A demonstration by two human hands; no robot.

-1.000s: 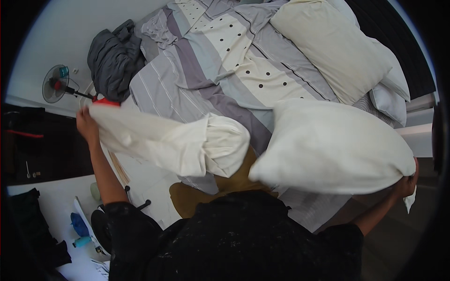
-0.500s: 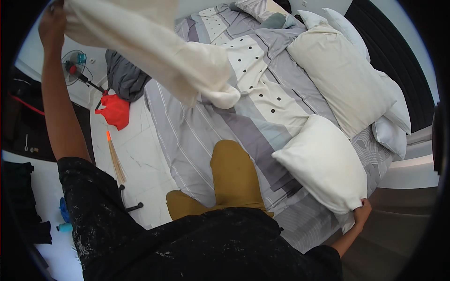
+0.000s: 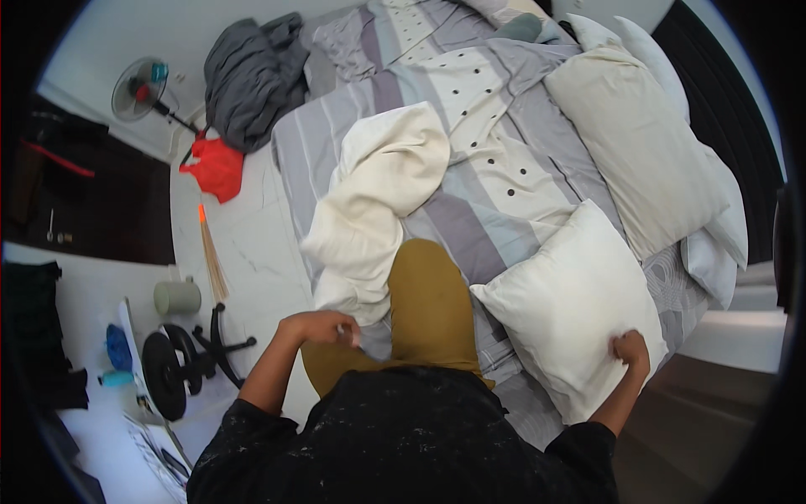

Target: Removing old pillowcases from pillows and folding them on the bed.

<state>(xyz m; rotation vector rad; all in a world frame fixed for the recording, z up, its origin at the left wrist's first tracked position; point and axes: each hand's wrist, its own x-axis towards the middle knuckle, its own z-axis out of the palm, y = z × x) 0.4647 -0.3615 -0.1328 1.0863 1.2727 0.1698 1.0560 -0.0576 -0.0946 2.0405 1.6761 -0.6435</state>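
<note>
A crumpled cream cloth (image 3: 382, 181) lies on the bed's left side, reaching down beside my knee. My left hand (image 3: 327, 326) is just below its near end, fingers loosely bent and apart, with nothing in them. On the bed to my right, a plump white pillow (image 3: 562, 294) lies tilted, one corner toward my knee. Over its near right part my right hand (image 3: 630, 346) is closed like a fist, slightly blurred. Whether it pinches the pillow's fabric is hidden. My knee, in mustard trousers (image 3: 430, 294), rests on the bed.
Striped bedding (image 3: 470, 227) covers the bed. A large cream pillow (image 3: 634, 143) leans on white ones by the dark headboard (image 3: 722, 109). To the left are a grey heap of cloth (image 3: 256, 80), a fan (image 3: 138, 88), a red bag (image 3: 217, 170), a broom (image 3: 211, 256) and a wheeled chair base (image 3: 220, 340).
My left hand has come down from the upper left and let go of the cream cloth, which now lies on the bed. My right hand has shifted from the white pillow's corner onto its face.
</note>
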